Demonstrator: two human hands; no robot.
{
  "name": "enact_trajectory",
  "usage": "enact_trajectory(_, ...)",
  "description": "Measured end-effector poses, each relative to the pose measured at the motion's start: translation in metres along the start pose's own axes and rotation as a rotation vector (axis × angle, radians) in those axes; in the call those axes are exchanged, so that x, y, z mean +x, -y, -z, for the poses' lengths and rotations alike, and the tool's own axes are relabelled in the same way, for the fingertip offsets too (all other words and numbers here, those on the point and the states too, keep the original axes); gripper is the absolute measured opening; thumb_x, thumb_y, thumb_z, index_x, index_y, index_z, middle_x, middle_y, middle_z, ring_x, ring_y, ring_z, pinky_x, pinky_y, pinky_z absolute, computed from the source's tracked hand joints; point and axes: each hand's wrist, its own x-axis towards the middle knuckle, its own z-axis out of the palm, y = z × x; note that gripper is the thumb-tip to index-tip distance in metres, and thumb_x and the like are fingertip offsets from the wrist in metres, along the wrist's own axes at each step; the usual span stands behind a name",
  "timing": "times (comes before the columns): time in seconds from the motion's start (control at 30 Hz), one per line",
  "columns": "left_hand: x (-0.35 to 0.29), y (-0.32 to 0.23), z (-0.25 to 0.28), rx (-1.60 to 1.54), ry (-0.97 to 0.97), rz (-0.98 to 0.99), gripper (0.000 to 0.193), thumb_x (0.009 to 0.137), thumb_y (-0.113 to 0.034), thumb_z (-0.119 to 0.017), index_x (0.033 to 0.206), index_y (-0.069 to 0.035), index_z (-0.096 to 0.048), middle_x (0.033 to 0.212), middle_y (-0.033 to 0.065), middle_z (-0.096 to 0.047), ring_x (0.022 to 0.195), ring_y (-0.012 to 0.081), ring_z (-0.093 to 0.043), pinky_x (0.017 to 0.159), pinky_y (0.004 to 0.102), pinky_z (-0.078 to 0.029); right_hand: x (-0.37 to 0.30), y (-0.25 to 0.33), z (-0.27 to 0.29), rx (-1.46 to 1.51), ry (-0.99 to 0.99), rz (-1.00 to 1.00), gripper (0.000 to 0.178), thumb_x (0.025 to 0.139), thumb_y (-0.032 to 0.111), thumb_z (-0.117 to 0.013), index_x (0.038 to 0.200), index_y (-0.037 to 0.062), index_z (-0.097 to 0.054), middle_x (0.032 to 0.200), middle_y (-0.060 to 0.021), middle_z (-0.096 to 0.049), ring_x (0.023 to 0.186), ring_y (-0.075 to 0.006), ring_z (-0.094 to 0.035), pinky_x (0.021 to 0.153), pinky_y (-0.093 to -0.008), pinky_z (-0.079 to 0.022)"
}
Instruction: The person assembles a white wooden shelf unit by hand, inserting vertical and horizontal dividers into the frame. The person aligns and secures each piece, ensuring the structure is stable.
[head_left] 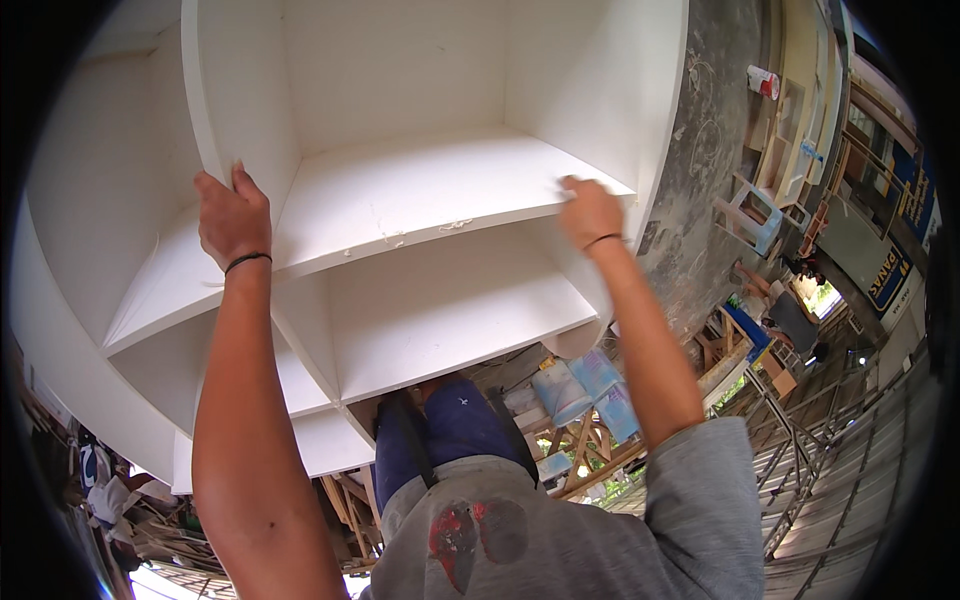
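A large white shelf unit (pixel 430 165) with several open compartments fills the space before me. My left hand (pixel 236 222) is closed around the front edge of its upright divider (pixel 203 90), thumb on one side and fingers on the other. Toward the right end of the wide shelf board (pixel 420 195), my right hand (pixel 592 214) is curled closed, just over the front edge. Its fingertips are smeared by motion, and whatever they hold is hidden. Thin pale shavings (pixel 455 225) lie along that board's edge. A fine pale strand (pixel 150 285) curves across the left compartment.
Right of the unit is a stained grey floor (pixel 705 150) with a light-blue plastic stool (pixel 755 222) and a red-and-white can (pixel 763 82). Pale buckets (pixel 562 390) stand below the unit's right end, near wooden framing. Other people (pixel 770 300) are farther off at the right.
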Motion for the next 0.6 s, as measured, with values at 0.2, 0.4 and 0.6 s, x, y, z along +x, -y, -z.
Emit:
enact_trajectory(0.2, 0.006, 0.005, -0.009, -0.001, -0.029, -0.042, 0.039, 0.094, -0.037, -0.054, 0.1, 0.0, -0.044, 0.082, 0.0233, -0.065, 0.077, 0.0424, -0.064, 0.066, 0.0493, -0.051, -0.06, 0.163, 0.004, 0.227, 0.128, 0.304, 0.029, 0.083, 0.009, -0.05, 0.105, 0.0108, -0.068, 0.09, -0.0161, -0.063, 0.088, -0.0323, -0.063, 0.08, -0.0449, -0.051)
enact_trajectory(0.4, 0.003, 0.007, -0.009, -0.009, -0.053, -0.036, 0.039, 0.093, -0.038, -0.054, 0.101, -0.001, -0.045, 0.081, 0.0227, -0.065, 0.075, 0.0426, -0.064, 0.065, 0.0494, -0.051, 0.021, -0.077, 0.051, -0.284, -0.038, -0.154, 0.037, 0.082, 0.011, -0.054, 0.117, 0.017, -0.066, 0.108, -0.0161, -0.064, 0.101, -0.0345, -0.063, 0.086, -0.0434, -0.052)
enact_trajectory(0.6, 0.003, 0.007, -0.011, 0.023, -0.035, -0.018, 0.04, 0.093, -0.039, -0.053, 0.103, -0.001, -0.045, 0.083, 0.0216, -0.066, 0.078, 0.0424, -0.064, 0.067, 0.0491, -0.051, 0.02, -0.099, 0.045, -0.582, 0.07, -0.05, 0.025, 0.084, 0.013, -0.056, 0.106, 0.0151, -0.068, 0.102, -0.0135, -0.063, 0.098, -0.0324, -0.064, 0.082, -0.0412, -0.054)
